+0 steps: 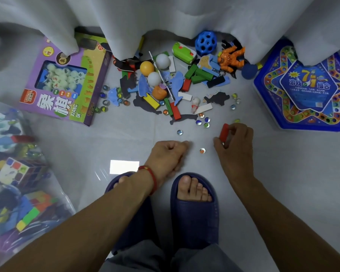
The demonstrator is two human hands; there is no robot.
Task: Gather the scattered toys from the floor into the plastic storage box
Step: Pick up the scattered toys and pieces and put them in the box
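- Marble (202, 150) lies on the floor between the hands, just beside the right thumb, slightly farther from the left knuckles.
- Right hand (235, 140) grips a red block (224, 132), long axis upright; possibly marbles too.
- Left hand (168, 154) curled shut; contents hidden.
- Box (53, 201) far left of both hands.

right hand (236, 138): pinching red block (224, 132) | left hand (168, 154): fisted over floor (126, 134) (contents unseen) | marble (202, 150) between hands | toy pile (175, 83) ahead | storage box (18, 183) left
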